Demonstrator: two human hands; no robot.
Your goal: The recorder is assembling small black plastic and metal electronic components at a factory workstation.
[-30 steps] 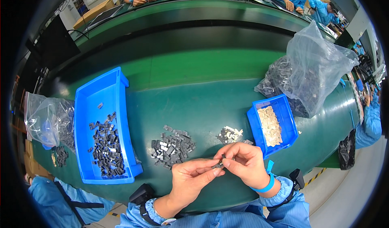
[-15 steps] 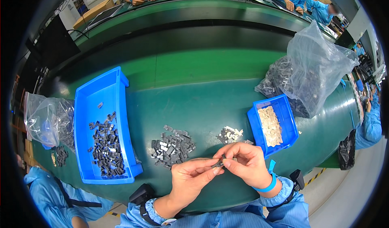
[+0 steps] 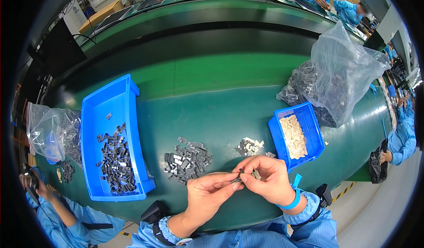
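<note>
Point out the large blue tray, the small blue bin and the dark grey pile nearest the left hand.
Large blue tray (image 3: 114,101): head view, bare inside surface toward its far end.
Small blue bin (image 3: 314,132): head view, its inner right wall.
Dark grey pile (image 3: 189,160): head view, middle of the heap.

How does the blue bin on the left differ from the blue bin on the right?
The left bin is large and long; the right bin is smaller. The left bin holds dark pieces, while the right bin holds cream pieces. Both are blue, open at the top, and stand on the green table.
</note>
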